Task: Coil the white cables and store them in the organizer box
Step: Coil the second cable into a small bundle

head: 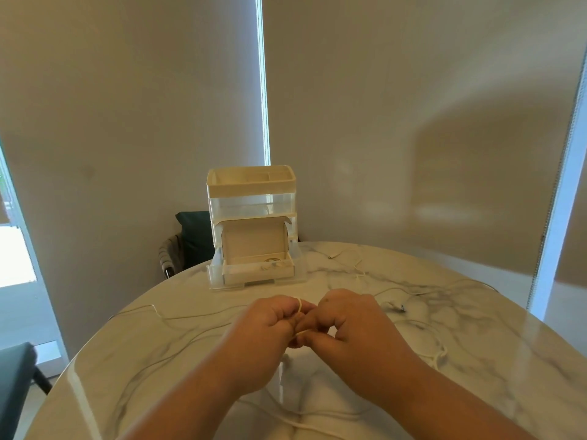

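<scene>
Chair (14, 373) far left, off counter (508, 344). Strand (178, 317) lies on counter left. Box (252, 198) centre rear, drawer (257, 272) open, coil (273, 261) inside. Left hand (270, 327), right hand (347, 322): fingers curled, pinching cable (300, 308) between them, hiding most of it. Loose cables (355, 260), plug (401, 308) on counter right.

A round marble table (508, 360) fills the foreground. Behind its far edge stands a chair (171, 254) with a dark cushion (194, 236). Beige roller blinds (127, 106) cover the windows.
</scene>
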The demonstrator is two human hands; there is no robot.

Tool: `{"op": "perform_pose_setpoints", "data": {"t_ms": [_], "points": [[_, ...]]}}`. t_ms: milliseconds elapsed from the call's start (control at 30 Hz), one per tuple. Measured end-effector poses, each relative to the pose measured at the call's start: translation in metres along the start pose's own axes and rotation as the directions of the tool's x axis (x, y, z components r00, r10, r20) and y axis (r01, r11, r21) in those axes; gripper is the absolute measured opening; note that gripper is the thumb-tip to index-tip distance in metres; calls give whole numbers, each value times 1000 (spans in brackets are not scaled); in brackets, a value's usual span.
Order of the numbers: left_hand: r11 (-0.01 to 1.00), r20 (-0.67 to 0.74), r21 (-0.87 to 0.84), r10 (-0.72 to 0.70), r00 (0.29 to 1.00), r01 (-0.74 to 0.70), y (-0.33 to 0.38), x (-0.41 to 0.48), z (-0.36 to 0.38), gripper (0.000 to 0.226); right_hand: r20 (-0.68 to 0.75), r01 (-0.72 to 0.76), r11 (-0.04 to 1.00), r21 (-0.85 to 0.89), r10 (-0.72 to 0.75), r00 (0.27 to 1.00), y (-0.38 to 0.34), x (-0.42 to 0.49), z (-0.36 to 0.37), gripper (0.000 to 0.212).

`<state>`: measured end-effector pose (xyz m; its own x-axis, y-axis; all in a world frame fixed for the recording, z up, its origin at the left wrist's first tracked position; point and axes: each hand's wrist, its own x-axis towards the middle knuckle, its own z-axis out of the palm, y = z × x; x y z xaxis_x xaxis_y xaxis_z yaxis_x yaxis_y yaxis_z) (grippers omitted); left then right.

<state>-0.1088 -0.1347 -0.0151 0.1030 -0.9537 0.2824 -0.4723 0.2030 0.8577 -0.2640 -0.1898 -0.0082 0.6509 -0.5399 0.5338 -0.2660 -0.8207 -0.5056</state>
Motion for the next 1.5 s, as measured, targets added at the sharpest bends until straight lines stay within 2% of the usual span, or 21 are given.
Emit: {"op": "perform_pose_setpoints", "data": {"t_ms": [133,200,367,533,733,800,933,1067,1233,1500], "points": [[997,6,45,-58,998,57,3,-2,1,38,-7,51,999,-7,-51,999,-6,1,-6,24],[994,20,73,-84,996,82,2,-2,1,34,-12,77,997,5,-77,997,-7,0,-11,24],[988,87,-86,-118,989,125,4,-3,2,31,-82,100,994,48,-96,992,-4,0,-20,21],[989,129,-118,-72,989,87,2,-6,-4,28,-47,51,996,71,-48,998,0,0,-18,19],[990,196,51,-138,971,131,-1,1,-4,18,-76,34,998,44,-31,997,4,3,-19,12],[989,229,51,-147,962,139,4,-3,-3,27,-73,43,998,55,-39,997,3,3,-19,13],[981,210,184,-96,973,57,15,-10,-2,46,-85,57,995,79,-50,995,2,2,-17,12],[987,214,127,-124,969,98,12,-8,0,30,-95,44,996,76,-37,995,2,2,-17,16],[987,217,13,-162,963,163,11,-8,-3,25,-102,30,995,99,-20,995,4,1,-17,16],[979,187,40,-202,961,198,17,-9,-1,19,-118,38,994,105,-25,993,3,1,-20,19]]}}
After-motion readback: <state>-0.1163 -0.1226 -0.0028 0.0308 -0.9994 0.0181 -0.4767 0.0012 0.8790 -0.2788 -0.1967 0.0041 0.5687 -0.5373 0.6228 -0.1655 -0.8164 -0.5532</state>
